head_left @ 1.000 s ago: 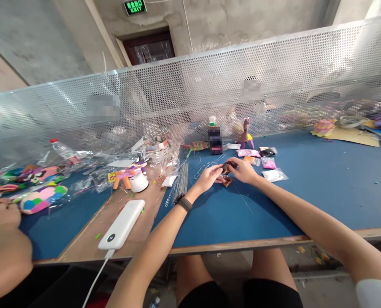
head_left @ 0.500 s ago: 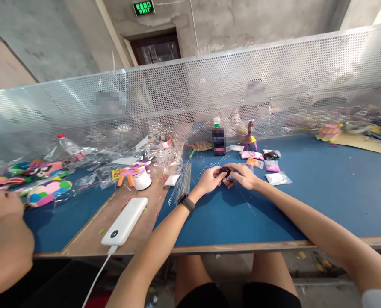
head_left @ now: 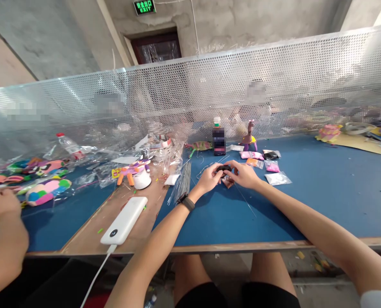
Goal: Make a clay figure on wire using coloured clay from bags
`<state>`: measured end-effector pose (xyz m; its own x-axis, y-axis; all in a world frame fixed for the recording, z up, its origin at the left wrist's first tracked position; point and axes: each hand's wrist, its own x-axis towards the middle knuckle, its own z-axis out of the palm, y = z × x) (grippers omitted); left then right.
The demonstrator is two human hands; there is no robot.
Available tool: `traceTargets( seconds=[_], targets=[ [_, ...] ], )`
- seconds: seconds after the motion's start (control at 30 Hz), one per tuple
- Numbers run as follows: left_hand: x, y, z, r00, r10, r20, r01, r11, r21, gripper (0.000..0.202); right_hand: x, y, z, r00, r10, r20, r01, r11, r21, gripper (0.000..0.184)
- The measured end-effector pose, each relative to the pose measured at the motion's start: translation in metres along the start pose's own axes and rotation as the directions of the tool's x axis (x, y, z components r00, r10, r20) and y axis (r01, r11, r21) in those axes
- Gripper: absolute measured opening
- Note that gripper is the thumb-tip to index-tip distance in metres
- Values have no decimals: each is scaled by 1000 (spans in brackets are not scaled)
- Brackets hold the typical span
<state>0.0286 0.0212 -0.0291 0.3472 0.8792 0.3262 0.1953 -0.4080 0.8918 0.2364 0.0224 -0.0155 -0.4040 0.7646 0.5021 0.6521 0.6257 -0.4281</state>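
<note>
Between my fingertips is a small dark lump (head_left: 224, 168), which looks like black modelling clay. My left hand (head_left: 209, 177) pinches it from the left, while my right hand (head_left: 244, 174) grips it from the right. Just below the lump a brown clay packet (head_left: 228, 182) lies on the blue mat (head_left: 209, 222). Thin wires (head_left: 183, 182) are bundled to the left of my hands. Small bags of clay in pink (head_left: 251, 155), orange (head_left: 255, 163) and white (head_left: 278, 178) rest to the right. My fingers partly hide the lump.
A dark bottle (head_left: 219, 139) and a long-necked clay animal figure (head_left: 249, 137) stand at the back by the perforated metal screen (head_left: 209, 85). A white power bank (head_left: 125, 220) with a cable lies left. Another person's hand (head_left: 1, 205) is at far left beside colourful clay shapes (head_left: 49, 192).
My fingers have shifted slightly around the dark lump, which now looks flatter and wider. The other person's hand at far left has moved a little to the left.
</note>
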Motion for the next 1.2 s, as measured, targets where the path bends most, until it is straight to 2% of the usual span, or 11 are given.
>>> traceTargets(
  seconds=[0.2,0.33,0.43,0.53,0.7,0.83,0.93,1.03,1.2],
  targets=[
    [-5,9,4,997,9,70,-5,999,-53,58,2,6,-2,998,42,-47,-44,998,-41,29],
    [-4,5,3,999,-3,36,3,1000,2,63,1,7,-1,999,25,-28,-25,1000,2,31],
    [-4,2,0,1000,5,-25,-2,994,114,58,-1,4,-2,999,-48,23,47,997,57,35],
    [-4,4,-3,998,49,-28,-43,984,175,47,-4,-1,-3,992,-111,63,107,993,55,48],
    [-4,16,-4,996,58,-71,-36,958,285,36,-3,-6,0,997,-36,68,37,999,-16,58],
    [-5,20,-2,989,113,-94,-74,933,352,32,-1,-5,1,998,7,55,-4,998,-59,49],
    [-5,17,-1,992,89,-93,-55,944,325,31,0,-5,-1,999,-6,46,10,996,-91,37],
    [-5,12,1,997,45,-69,-29,974,226,34,2,-4,-4,1000,2,8,-2,996,-94,30],
    [-6,11,6,996,52,69,-59,994,94,45,4,6,-7,994,51,-93,-61,993,-102,30]
  ],
)
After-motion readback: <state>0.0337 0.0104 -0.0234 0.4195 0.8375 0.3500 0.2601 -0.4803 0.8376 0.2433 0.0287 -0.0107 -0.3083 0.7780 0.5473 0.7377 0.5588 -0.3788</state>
